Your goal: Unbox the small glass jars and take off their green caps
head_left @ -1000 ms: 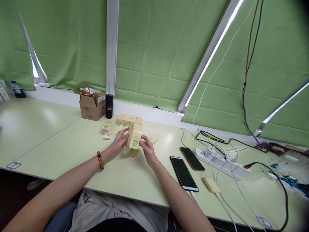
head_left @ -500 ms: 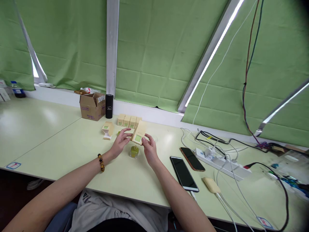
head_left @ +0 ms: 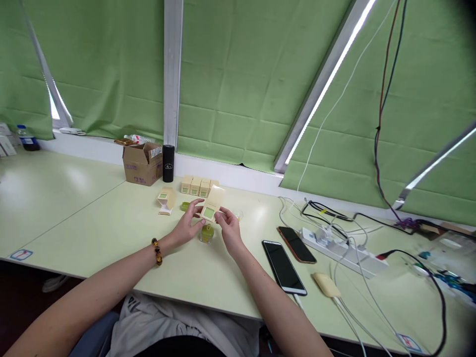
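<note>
Between my two hands is a cream cardboard box (head_left: 211, 204) with a green square on its front, partly flattened and tilted up. My left hand (head_left: 186, 225) grips its left edge, a beaded bracelet on the wrist. My right hand (head_left: 228, 227) pinches the right side near the lower corner. Just below the box, a small jar of green content (head_left: 207, 233) stands on the table. A flat green piece (head_left: 185, 206) lies behind my left fingers. Farther left sits an opened cream box (head_left: 165, 200), its flap facing me. Several closed cream boxes (head_left: 195, 186) stand in a row behind.
A brown carton (head_left: 142, 166) and a black cylinder (head_left: 168, 163) stand at the back. To the right lie two phones (head_left: 284, 267), a cream charger-like case (head_left: 326, 285) and a white power strip (head_left: 344, 252) with tangled cables. The table's front edge runs close to my lap.
My left hand has closed onto the box's left edge. The box has shifted slightly left and turned, with its upper flap now spread. The flat green piece shows more.
</note>
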Motion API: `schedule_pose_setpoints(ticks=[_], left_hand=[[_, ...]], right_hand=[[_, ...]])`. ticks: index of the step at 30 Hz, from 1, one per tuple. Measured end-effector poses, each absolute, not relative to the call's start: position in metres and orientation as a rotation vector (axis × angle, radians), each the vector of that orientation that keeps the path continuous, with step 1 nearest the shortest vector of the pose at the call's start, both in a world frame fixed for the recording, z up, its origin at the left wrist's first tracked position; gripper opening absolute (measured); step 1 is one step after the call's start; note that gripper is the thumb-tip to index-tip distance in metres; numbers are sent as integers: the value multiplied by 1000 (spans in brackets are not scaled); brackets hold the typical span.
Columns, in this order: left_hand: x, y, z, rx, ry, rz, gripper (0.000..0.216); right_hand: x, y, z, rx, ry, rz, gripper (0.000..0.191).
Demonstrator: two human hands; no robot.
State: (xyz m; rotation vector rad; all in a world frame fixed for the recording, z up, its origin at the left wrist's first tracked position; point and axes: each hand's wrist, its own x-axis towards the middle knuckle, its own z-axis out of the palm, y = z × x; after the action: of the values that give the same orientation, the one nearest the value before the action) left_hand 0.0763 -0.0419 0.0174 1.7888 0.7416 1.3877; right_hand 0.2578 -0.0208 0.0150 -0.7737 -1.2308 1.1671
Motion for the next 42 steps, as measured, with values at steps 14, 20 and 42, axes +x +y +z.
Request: schedule_pose_setpoints(ticks=[14,20,42], left_hand=[[76,-38,13,1688,621,1396,64],[76,-40,16,1689,647,1391,67],[77,-46,18,2143,937,1493,47]], right_hand=[[255,-26,17,-722,-1312,1194,51],[255,-26,16,-735,-1316,1172,51],[258,-23,20,-800,-1181,1199,56]])
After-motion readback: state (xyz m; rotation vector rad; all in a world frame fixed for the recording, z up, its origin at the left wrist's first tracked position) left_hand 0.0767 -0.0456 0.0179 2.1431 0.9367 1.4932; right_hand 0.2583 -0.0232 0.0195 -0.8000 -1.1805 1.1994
